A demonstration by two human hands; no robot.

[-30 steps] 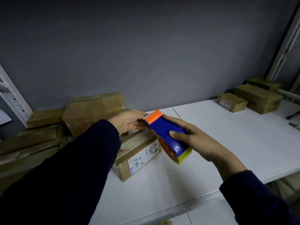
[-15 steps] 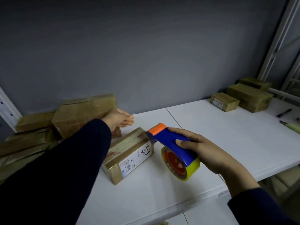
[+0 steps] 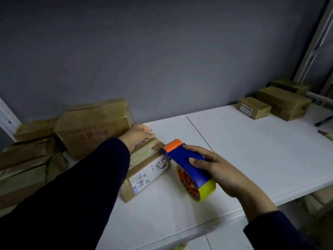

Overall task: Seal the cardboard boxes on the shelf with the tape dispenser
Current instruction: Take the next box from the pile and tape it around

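Left hand [image 3: 138, 136] released, fingers straight, resting flat on far end of small cardboard box [image 3: 146, 170]. Box lies on white shelf [image 3: 252, 150], left of middle seam, labelled side facing front edge. Right hand [image 3: 216, 170] grasping blue tape dispenser [image 3: 187, 166], orange head at box's far right corner, yellow roll hanging beside box. Larger boxes [image 3: 93, 127] piled at back left corner; three more boxes [image 3: 282, 101] at back right corner

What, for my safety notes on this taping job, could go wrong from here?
1. The toothed orange tip of the tape dispenser sits close to the left hand resting on the labelled box; a slip could nick fingers.
2. Only that flat hand steadies the box on the smooth white shelf, so pulling tape with the right hand might drag or turn it.
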